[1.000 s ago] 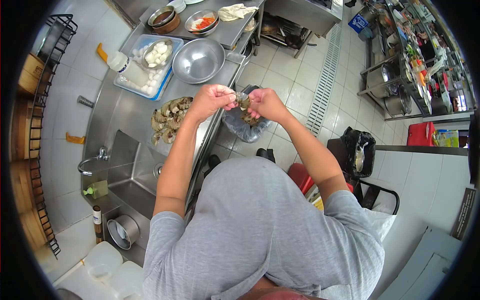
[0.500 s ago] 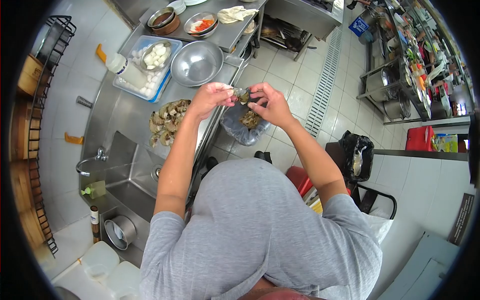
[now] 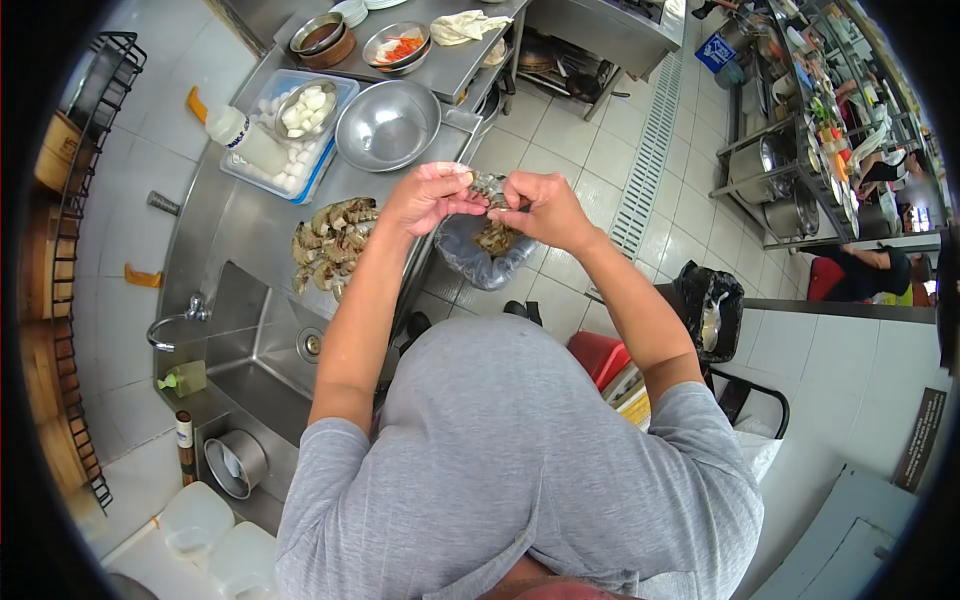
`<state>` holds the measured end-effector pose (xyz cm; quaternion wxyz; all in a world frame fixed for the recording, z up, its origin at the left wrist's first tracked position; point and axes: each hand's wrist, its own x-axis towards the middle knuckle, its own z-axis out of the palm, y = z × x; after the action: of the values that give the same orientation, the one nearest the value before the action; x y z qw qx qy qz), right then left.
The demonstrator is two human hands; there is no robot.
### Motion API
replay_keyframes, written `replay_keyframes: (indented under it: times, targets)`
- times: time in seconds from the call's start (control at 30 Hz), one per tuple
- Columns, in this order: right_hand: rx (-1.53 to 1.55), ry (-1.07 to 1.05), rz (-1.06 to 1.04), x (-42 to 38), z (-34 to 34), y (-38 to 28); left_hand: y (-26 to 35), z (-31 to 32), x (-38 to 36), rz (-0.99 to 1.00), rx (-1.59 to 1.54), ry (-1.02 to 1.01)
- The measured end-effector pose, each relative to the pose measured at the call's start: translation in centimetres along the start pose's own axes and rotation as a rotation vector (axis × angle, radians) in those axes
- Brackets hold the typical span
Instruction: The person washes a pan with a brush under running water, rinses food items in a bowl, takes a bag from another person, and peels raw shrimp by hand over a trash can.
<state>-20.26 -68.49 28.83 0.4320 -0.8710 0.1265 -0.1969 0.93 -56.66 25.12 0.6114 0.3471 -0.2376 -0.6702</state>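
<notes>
Between my two hands, above a bag-lined bin (image 3: 470,262), is a greyish raw shrimp (image 3: 488,183). Thumb and fingers of my left hand (image 3: 432,203) pinch one end of it. My right hand (image 3: 550,208) has its fingers curled in against the other side, partly covering it. Brownish scraps that look like shrimp shells (image 3: 495,237) lie in the bin below. On the steel counter left of my left forearm is a pile of shrimp (image 3: 335,243). An empty-looking steel bowl (image 3: 388,125) stands behind the pile.
A plastic tub (image 3: 232,168) holds white balls, a small bowl (image 3: 306,110) and a bottle (image 3: 245,140). The sink (image 3: 265,345) is to my left. Shelving (image 3: 755,180) stands at right, where another person's arm (image 3: 865,258) shows. A black-bagged bin (image 3: 712,310) sits near my right elbow.
My right hand has closed in and turned, its fingers now curled more tightly at the shrimp. A person's dark-clothed arm has come into view at the far right. The view has shifted slightly.
</notes>
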Motion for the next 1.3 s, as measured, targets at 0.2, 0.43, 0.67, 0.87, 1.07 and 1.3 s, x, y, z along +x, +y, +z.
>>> replay_keyframes:
  times: [0.2, 0.43, 0.67, 0.87, 1.07, 1.3]
  targets:
    - [0.360, 0.332, -0.039, -1.9, 4.3, 3.1, -1.2, -0.6, 0.0, 0.090, -0.186, -0.012]
    - [0.948, 0.525, 0.246, -0.8, 4.6, -1.0, -1.1, 1.4, -0.7, 0.063, -0.007, 0.122]
    - [0.808, 0.337, 0.406, -1.0, 4.5, 1.3, -1.9, 2.3, -0.3, 0.026, 0.496, 0.278]
    - [0.707, 0.365, 0.493, -0.6, 5.7, 1.8, -1.5, 2.3, -1.0, 0.037, 0.400, 0.254]
    - [0.042, 0.323, 0.441, -1.1, 8.0, 5.6, -1.6, 2.1, -1.1, 0.043, 0.365, 0.269]
    - [-0.128, 0.083, 0.379, -1.1, 6.3, 7.8, -0.8, 1.3, -1.5, 0.059, 0.453, 0.261]
